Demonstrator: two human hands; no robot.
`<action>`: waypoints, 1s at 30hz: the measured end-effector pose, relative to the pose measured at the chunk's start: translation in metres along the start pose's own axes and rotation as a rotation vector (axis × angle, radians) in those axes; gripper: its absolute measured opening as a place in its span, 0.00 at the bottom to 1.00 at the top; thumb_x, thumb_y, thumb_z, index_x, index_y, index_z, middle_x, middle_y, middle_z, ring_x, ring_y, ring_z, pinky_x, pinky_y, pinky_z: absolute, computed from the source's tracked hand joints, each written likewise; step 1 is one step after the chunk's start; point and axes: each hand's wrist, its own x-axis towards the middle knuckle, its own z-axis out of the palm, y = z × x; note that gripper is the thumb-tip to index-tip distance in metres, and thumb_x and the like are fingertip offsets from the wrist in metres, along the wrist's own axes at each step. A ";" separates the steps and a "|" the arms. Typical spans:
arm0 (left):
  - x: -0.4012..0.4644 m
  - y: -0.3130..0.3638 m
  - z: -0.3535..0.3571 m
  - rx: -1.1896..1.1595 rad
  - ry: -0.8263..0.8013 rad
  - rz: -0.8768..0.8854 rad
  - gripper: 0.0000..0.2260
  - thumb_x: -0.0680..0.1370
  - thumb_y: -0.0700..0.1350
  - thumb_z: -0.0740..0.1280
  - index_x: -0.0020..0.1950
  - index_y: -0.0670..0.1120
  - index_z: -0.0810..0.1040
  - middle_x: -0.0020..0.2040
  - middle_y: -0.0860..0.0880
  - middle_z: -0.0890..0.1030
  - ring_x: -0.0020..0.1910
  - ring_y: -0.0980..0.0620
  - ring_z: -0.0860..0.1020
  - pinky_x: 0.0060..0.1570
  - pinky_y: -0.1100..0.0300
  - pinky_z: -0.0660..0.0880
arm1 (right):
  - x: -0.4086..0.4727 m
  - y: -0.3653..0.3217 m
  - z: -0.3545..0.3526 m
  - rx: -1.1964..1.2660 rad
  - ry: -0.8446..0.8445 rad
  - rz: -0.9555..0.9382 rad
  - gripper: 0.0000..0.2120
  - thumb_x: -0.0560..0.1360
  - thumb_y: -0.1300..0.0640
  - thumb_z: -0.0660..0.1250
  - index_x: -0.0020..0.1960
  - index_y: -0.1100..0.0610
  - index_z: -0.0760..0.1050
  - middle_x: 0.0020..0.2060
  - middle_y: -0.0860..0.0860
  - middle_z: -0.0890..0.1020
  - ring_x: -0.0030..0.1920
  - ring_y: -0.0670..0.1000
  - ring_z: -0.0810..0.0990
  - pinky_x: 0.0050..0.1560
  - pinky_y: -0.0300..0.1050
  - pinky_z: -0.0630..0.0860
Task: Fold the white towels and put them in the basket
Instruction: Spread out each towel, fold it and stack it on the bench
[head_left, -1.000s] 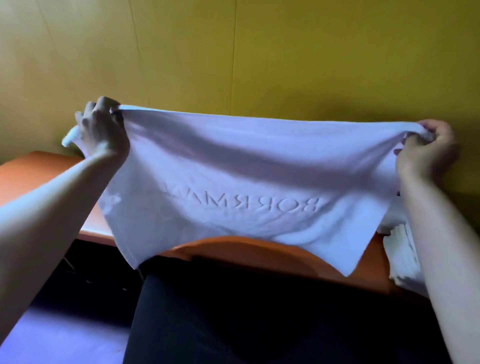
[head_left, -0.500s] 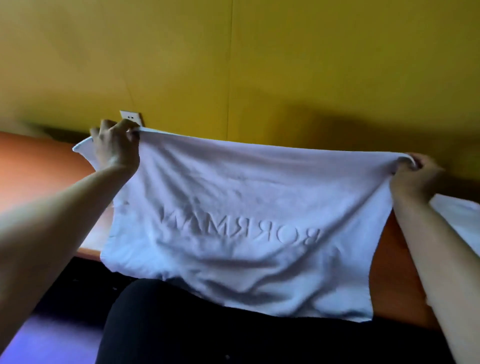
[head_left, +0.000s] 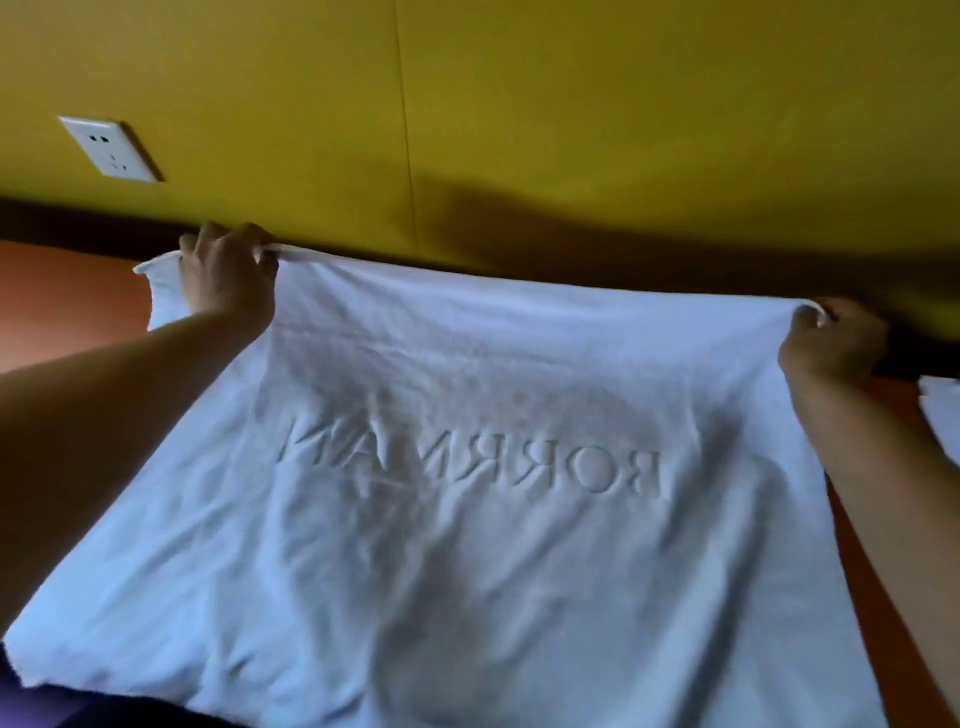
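Soft, light and floppy, the towel is best held at its far corners, which the left hand and right hand each pinch in a closed grip.

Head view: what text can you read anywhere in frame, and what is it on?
"BORRMAN" or close to it: raised letters across the middle of the towel, seen mirrored, so the spelling at the creased end is uncertain.
Wall socket: no readable marking.
No other text in view.
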 end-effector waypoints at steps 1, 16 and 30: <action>0.003 -0.001 0.012 0.006 -0.019 -0.024 0.11 0.80 0.45 0.67 0.58 0.42 0.81 0.58 0.33 0.76 0.59 0.32 0.72 0.58 0.43 0.69 | 0.004 0.010 0.009 -0.001 -0.010 0.014 0.20 0.75 0.54 0.60 0.57 0.65 0.81 0.53 0.65 0.83 0.52 0.57 0.81 0.58 0.53 0.75; -0.102 0.017 0.033 0.152 -0.179 0.283 0.20 0.78 0.48 0.70 0.70 0.46 0.73 0.77 0.40 0.64 0.79 0.37 0.54 0.73 0.34 0.50 | -0.019 0.063 0.015 -0.166 -0.346 -0.233 0.27 0.75 0.60 0.68 0.73 0.55 0.67 0.71 0.61 0.67 0.67 0.63 0.72 0.68 0.58 0.71; -0.402 0.205 -0.017 -0.360 -0.493 0.875 0.16 0.77 0.54 0.66 0.61 0.48 0.80 0.64 0.45 0.79 0.61 0.40 0.77 0.60 0.47 0.73 | -0.079 0.099 -0.067 -0.248 -0.515 -0.237 0.14 0.75 0.61 0.66 0.59 0.58 0.80 0.57 0.62 0.77 0.55 0.63 0.78 0.56 0.50 0.74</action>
